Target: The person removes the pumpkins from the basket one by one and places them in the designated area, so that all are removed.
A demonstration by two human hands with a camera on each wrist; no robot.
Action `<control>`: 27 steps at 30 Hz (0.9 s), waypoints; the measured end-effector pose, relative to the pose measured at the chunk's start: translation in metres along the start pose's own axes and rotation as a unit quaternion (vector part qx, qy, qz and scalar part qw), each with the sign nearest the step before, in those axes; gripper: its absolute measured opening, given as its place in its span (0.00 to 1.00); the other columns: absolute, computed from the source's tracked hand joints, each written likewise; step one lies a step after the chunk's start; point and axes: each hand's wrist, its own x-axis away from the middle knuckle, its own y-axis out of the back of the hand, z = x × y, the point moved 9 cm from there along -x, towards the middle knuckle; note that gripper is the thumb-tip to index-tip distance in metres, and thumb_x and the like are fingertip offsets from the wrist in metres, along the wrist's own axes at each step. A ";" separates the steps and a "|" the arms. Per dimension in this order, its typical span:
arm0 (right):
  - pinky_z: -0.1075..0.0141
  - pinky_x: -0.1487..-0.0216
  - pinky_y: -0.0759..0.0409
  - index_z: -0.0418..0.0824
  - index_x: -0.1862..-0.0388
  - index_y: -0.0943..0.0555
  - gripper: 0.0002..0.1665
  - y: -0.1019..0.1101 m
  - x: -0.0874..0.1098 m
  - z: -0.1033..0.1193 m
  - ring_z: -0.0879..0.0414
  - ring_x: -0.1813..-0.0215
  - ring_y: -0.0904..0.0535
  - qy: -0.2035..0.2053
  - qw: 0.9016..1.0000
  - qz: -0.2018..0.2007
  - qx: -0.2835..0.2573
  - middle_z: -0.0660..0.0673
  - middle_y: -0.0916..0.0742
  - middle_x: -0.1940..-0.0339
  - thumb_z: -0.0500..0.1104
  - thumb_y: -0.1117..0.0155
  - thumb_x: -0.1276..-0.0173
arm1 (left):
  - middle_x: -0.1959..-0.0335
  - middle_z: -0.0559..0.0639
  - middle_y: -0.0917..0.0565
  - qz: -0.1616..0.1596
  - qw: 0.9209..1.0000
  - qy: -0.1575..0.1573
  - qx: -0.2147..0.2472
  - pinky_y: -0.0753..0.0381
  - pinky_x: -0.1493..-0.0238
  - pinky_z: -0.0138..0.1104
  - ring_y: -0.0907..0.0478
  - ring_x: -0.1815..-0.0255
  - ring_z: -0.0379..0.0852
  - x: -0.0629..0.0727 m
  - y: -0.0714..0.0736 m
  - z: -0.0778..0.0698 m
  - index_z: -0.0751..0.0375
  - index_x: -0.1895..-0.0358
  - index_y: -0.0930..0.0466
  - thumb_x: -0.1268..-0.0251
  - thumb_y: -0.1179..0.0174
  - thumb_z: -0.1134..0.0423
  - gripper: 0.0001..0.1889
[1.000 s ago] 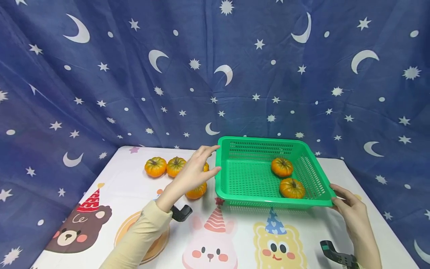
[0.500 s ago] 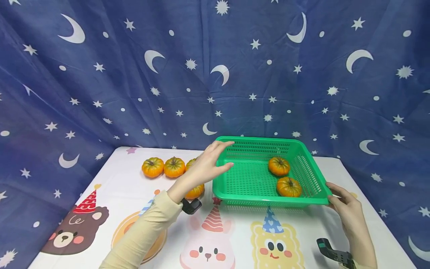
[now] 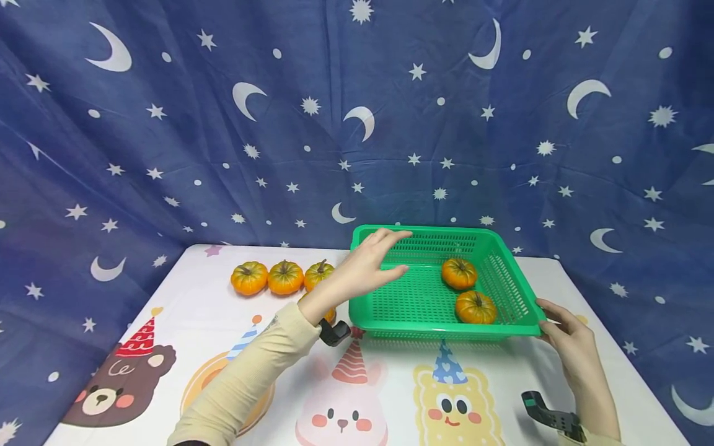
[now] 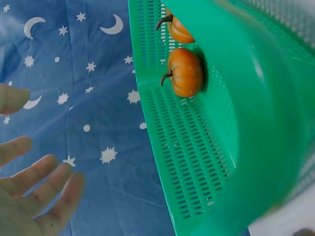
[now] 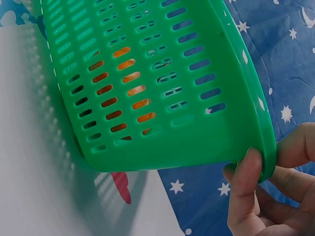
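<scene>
A green plastic basket [image 3: 435,328] with slotted walls stands on the table, two small orange pumpkins inside, one pumpkin [image 3: 459,273] behind the other pumpkin [image 3: 476,308]. My right hand [image 3: 571,341] pinches the basket's rim at its near right corner, thumb and fingers on either side in the right wrist view. My left hand [image 3: 365,269] hovers over the basket's left side, fingers extended and holding nothing. In the left wrist view, its spread fingers [image 4: 69,196] are apart from the basket wall. Several more pumpkins, such as the leftmost pumpkin [image 3: 249,278], sit left of the basket; my left forearm partly hides the nearest.
The white tablecloth [image 3: 401,384] carries printed cartoon animals and party hats. A blue curtain [image 3: 312,142] with moons and stars hangs directly behind the table and along its sides. Black wrist mounts, such as the right mount [image 3: 549,416], stick out from both wrists.
My left hand has moved right, from beside the basket's left rim to over its inside. My right hand keeps hold of the corner. The whole head view has shifted slightly.
</scene>
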 end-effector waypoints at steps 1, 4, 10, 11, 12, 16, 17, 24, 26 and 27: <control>0.78 0.63 0.20 0.38 0.32 0.30 0.27 0.001 -0.004 -0.007 0.68 0.60 0.24 0.004 1.000 0.000 -0.006 0.54 0.25 0.51 0.40 0.45 0.29 | 0.40 0.49 0.28 0.005 1.000 0.000 -0.002 0.26 0.43 0.42 0.30 0.42 0.47 -0.002 -0.002 -0.001 0.47 0.29 0.37 0.35 0.41 0.52 0.31; 0.78 0.61 0.20 0.43 0.31 0.31 0.27 0.002 -0.017 -0.029 0.68 0.59 0.23 0.011 1.000 0.009 0.010 0.55 0.25 0.49 0.43 0.45 0.28 | 0.38 0.48 0.29 0.019 1.000 0.002 -0.006 0.27 0.39 0.43 0.32 0.36 0.47 -0.008 -0.007 -0.005 0.44 0.29 0.38 0.35 0.41 0.51 0.31; 0.78 0.60 0.20 0.44 0.30 0.31 0.27 0.001 -0.015 -0.025 0.69 0.59 0.25 0.023 1.000 0.015 0.014 0.54 0.24 0.48 0.44 0.46 0.28 | 0.35 0.48 0.30 0.036 0.999 -0.006 -0.012 0.30 0.34 0.46 0.40 0.26 0.50 -0.020 -0.013 -0.015 0.43 0.28 0.39 0.35 0.41 0.50 0.32; 0.78 0.60 0.20 0.41 0.30 0.32 0.27 0.000 -0.010 -0.016 0.69 0.59 0.25 0.020 1.000 0.016 0.016 0.55 0.24 0.48 0.42 0.47 0.27 | 0.35 0.48 0.30 0.039 0.999 -0.009 -0.017 0.28 0.36 0.45 0.37 0.28 0.49 -0.022 -0.014 -0.017 0.43 0.28 0.39 0.35 0.41 0.50 0.32; 0.78 0.60 0.20 0.39 0.30 0.32 0.27 -0.001 -0.005 -0.007 0.69 0.59 0.26 0.016 1.000 0.019 0.020 0.52 0.25 0.48 0.42 0.48 0.27 | 0.36 0.47 0.30 0.041 0.999 -0.013 -0.023 0.27 0.38 0.43 0.35 0.30 0.48 -0.024 -0.016 -0.018 0.43 0.28 0.39 0.35 0.41 0.50 0.32; 0.79 0.61 0.21 0.38 0.31 0.32 0.27 -0.002 0.005 0.013 0.70 0.60 0.26 0.003 0.999 0.009 0.033 0.59 0.26 0.52 0.39 0.49 0.27 | 0.38 0.46 0.29 0.055 0.998 -0.026 -0.037 0.23 0.47 0.39 0.30 0.40 0.44 -0.031 -0.021 -0.022 0.44 0.27 0.40 0.34 0.42 0.50 0.32; 0.79 0.61 0.21 0.38 0.31 0.32 0.27 -0.002 0.005 0.012 0.70 0.60 0.26 0.003 0.999 0.009 0.032 0.58 0.26 0.52 0.40 0.49 0.27 | 0.38 0.46 0.30 0.058 0.997 -0.028 -0.039 0.23 0.47 0.39 0.30 0.41 0.43 -0.033 -0.022 -0.023 0.44 0.27 0.40 0.34 0.42 0.50 0.32; 0.79 0.60 0.21 0.38 0.29 0.33 0.28 -0.002 0.002 0.005 0.69 0.59 0.26 0.002 0.999 0.014 0.030 0.55 0.26 0.50 0.41 0.48 0.27 | 0.38 0.45 0.30 0.082 0.994 -0.046 -0.050 0.23 0.49 0.36 0.30 0.40 0.42 -0.045 -0.035 -0.030 0.42 0.28 0.40 0.34 0.42 0.50 0.32; 0.79 0.61 0.21 0.41 0.30 0.31 0.27 0.000 -0.003 -0.006 0.69 0.59 0.26 -0.006 1.000 0.003 0.022 0.57 0.25 0.50 0.42 0.47 0.28 | 0.37 0.45 0.30 0.091 0.993 -0.048 -0.051 0.23 0.49 0.36 0.31 0.39 0.42 -0.048 -0.039 -0.032 0.41 0.28 0.40 0.34 0.43 0.50 0.31; 0.79 0.61 0.20 0.42 0.30 0.31 0.27 0.001 -0.005 -0.010 0.68 0.59 0.26 -0.008 1.000 0.002 0.021 0.57 0.25 0.50 0.42 0.47 0.28 | 0.37 0.45 0.30 0.095 0.993 -0.049 -0.052 0.23 0.49 0.36 0.31 0.39 0.42 -0.050 -0.041 -0.033 0.40 0.28 0.40 0.33 0.43 0.50 0.31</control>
